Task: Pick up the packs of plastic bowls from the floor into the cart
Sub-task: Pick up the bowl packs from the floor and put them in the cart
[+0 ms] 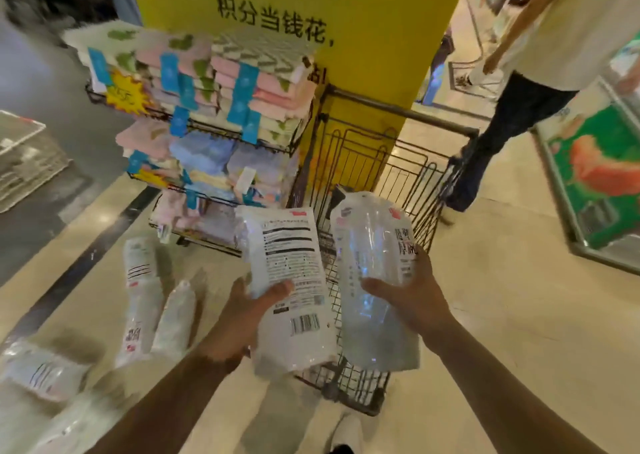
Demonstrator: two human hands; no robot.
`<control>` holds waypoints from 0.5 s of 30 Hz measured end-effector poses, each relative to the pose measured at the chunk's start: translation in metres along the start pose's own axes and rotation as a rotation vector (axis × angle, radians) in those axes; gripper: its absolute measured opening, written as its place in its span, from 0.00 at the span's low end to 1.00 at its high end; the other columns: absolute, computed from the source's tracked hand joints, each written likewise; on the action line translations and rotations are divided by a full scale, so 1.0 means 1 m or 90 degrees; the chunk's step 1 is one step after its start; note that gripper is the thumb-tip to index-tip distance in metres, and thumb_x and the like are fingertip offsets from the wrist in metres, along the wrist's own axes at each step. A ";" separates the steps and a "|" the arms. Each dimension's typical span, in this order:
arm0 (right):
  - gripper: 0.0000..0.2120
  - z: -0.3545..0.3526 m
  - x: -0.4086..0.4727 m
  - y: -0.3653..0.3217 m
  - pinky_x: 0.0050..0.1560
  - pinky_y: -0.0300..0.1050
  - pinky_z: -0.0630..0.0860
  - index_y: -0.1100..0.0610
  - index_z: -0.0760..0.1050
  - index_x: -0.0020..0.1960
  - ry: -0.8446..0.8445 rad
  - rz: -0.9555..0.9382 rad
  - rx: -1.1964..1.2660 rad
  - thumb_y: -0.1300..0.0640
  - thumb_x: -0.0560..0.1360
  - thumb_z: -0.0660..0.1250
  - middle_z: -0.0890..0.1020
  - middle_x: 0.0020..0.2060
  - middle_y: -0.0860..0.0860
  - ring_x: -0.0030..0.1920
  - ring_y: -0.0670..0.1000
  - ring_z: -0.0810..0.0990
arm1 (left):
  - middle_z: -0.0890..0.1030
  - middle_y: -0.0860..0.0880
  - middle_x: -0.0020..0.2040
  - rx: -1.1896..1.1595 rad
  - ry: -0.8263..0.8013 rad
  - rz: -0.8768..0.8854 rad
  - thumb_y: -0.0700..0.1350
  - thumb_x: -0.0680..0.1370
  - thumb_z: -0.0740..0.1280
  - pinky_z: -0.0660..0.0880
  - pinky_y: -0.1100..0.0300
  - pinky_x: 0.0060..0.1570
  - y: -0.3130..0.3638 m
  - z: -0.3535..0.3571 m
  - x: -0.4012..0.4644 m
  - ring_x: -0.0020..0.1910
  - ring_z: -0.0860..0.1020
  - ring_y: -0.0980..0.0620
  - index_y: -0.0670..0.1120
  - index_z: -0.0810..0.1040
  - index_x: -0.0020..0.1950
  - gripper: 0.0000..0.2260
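Transfer step: your left hand [242,318] and right hand [408,294] each grip one pack of plastic bowls above the wire cart [391,176]; lower both inside, then release.

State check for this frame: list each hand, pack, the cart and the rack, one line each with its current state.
Left hand: grips the left pack.
Right hand: grips the right pack.
Left pack: held over the cart, barcode side up.
Right pack: held over the cart, tilted.
Floor packs: lying on the floor, not yet picked up.
Cart: standing, basket open on top.
Towel rack: stacked with folded towels.
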State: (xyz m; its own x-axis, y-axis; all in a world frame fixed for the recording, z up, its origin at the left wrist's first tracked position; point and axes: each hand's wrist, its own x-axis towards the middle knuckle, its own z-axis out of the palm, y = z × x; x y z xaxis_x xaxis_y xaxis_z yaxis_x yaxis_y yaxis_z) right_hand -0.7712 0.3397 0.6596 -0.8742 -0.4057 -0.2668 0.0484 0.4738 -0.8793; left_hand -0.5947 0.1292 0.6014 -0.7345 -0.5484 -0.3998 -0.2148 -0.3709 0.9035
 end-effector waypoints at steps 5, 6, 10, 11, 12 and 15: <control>0.45 -0.028 0.080 0.003 0.42 0.40 0.76 0.43 0.65 0.71 -0.074 0.012 -0.078 0.54 0.63 0.87 0.80 0.57 0.43 0.55 0.49 0.82 | 0.89 0.46 0.57 -0.053 0.031 -0.033 0.43 0.75 0.78 0.85 0.43 0.54 -0.006 0.067 0.034 0.56 0.88 0.43 0.50 0.83 0.64 0.17; 0.45 -0.028 0.095 0.004 0.43 0.42 0.77 0.43 0.65 0.70 -0.080 0.021 -0.082 0.54 0.62 0.87 0.80 0.58 0.45 0.57 0.53 0.81 | 0.89 0.47 0.55 -0.070 0.031 -0.027 0.41 0.76 0.77 0.86 0.47 0.50 -0.009 0.074 0.044 0.56 0.88 0.43 0.50 0.83 0.63 0.16; 0.51 -0.022 0.150 0.021 0.54 0.52 0.80 0.46 0.64 0.77 -0.101 0.040 -0.178 0.49 0.61 0.87 0.77 0.62 0.48 0.62 0.56 0.78 | 0.90 0.49 0.51 -0.090 0.062 -0.059 0.38 0.76 0.76 0.86 0.52 0.41 -0.026 0.092 0.089 0.50 0.89 0.46 0.48 0.80 0.61 0.15; 0.54 -0.021 0.163 0.025 0.56 0.55 0.81 0.46 0.61 0.79 -0.105 0.044 -0.215 0.47 0.60 0.87 0.77 0.64 0.49 0.62 0.57 0.78 | 0.89 0.45 0.55 -0.093 0.058 -0.070 0.40 0.75 0.78 0.87 0.46 0.45 -0.031 0.096 0.100 0.52 0.89 0.44 0.46 0.80 0.64 0.19; 0.57 -0.019 0.175 0.030 0.57 0.57 0.82 0.45 0.59 0.80 -0.110 0.044 -0.248 0.44 0.59 0.87 0.77 0.65 0.50 0.62 0.57 0.78 | 0.88 0.42 0.59 -0.096 0.062 -0.089 0.42 0.73 0.80 0.86 0.40 0.50 -0.040 0.099 0.112 0.54 0.88 0.42 0.45 0.79 0.66 0.23; 0.63 -0.014 0.216 0.045 0.59 0.62 0.83 0.42 0.56 0.81 -0.139 0.059 -0.329 0.36 0.54 0.84 0.75 0.68 0.51 0.63 0.57 0.77 | 0.87 0.44 0.60 -0.117 0.130 -0.155 0.48 0.67 0.85 0.84 0.37 0.53 -0.072 0.113 0.142 0.55 0.88 0.41 0.48 0.78 0.68 0.33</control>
State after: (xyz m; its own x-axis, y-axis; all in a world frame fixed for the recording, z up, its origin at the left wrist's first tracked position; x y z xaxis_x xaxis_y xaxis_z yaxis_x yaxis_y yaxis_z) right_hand -0.9646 0.2846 0.5679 -0.7548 -0.4701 -0.4574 -0.1700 0.8137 -0.5558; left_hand -0.7566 0.1628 0.4972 -0.5284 -0.5589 -0.6391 -0.2347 -0.6273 0.7426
